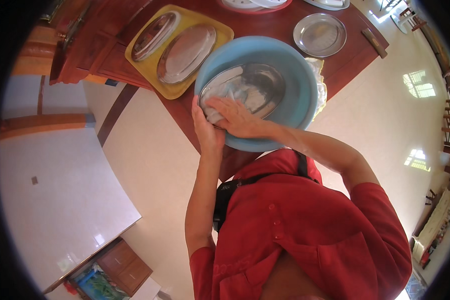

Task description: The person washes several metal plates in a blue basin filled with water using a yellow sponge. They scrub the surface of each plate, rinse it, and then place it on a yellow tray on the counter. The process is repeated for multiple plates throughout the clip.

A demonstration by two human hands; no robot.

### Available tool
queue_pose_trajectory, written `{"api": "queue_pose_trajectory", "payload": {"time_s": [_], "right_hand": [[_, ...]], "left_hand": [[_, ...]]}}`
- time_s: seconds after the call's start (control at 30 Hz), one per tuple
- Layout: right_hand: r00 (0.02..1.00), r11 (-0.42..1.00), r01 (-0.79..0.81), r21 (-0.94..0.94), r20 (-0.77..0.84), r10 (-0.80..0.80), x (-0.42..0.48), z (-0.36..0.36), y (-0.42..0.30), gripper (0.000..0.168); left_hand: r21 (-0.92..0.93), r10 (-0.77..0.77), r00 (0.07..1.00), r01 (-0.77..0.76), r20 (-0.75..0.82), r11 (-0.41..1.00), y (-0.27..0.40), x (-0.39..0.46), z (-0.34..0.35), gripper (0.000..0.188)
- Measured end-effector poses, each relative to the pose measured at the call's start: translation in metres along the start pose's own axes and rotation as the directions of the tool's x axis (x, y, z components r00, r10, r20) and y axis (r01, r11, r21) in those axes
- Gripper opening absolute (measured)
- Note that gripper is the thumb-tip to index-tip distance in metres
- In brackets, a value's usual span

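Observation:
My left hand [206, 125] grips the near left rim of an oval metal platter [264, 88], which lies tilted inside a light blue plastic basin [303, 86]. With my right hand [238, 116] I press a pale wet cloth [213, 112] onto the platter's left part. The fingers of the right hand are slightly blurred. To the left, a yellow tray [221, 32] bears an oval metal platter [187, 54] and another oval dish [155, 35] with a white rim or edge. A round metal plate [320, 35] lies beyond the basin on the right.
The basin stands on a reddish-brown wooden table [345, 71]. A white cloth with a yellow edge [318, 86] hangs beside the basin. White perforated dishes [255, 4] sit at the far edge of view. A brown wooden object [374, 42] lies at the table's right edge.

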State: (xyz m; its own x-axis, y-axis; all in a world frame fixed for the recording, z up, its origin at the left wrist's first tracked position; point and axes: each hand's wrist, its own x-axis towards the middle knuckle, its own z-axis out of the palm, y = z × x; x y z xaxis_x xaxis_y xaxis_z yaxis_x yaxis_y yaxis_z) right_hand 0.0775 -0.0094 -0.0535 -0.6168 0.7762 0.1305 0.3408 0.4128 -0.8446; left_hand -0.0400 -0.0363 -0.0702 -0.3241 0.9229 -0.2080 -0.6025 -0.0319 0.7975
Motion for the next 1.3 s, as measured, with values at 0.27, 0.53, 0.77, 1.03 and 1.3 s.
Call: {"api": "queue_pose_trajectory", "payload": {"time_s": [0.27,0.53,0.77,1.03,1.3], "right_hand": [[0.957,0.884,-0.106,-0.455,0.196,0.215,-0.064,-0.047,0.033,0.052],[0.962,0.606,-0.038,-0.794,0.135,0.237,-0.049,-0.071,0.112,0.049],[0.995,0.657,-0.071,-0.751,-0.098,-0.005,-0.015,-0.044,0.145,0.038],[0.954,0.925,-0.146,-0.351,-0.299,0.037,0.036,0.006,0.049,0.043],[0.947,0.917,0.293,-0.270,-0.047,-0.317,-0.008,0.012,0.017,0.047]], "left_hand": [[-0.021,0.005,0.999,-0.006,-0.046,1.000,0.001,-0.003,0.013,0.040],[-0.064,-0.044,0.998,0.041,-0.042,0.997,0.003,-0.001,0.012,0.040],[-0.097,-0.058,0.998,0.059,0.015,0.993,0.004,0.003,0.006,0.041],[-0.083,-0.058,0.998,0.060,0.019,0.995,0.003,0.005,0.002,0.041],[0.009,-0.058,0.998,0.059,-0.039,0.998,0.000,0.002,0.003,0.040]]}}
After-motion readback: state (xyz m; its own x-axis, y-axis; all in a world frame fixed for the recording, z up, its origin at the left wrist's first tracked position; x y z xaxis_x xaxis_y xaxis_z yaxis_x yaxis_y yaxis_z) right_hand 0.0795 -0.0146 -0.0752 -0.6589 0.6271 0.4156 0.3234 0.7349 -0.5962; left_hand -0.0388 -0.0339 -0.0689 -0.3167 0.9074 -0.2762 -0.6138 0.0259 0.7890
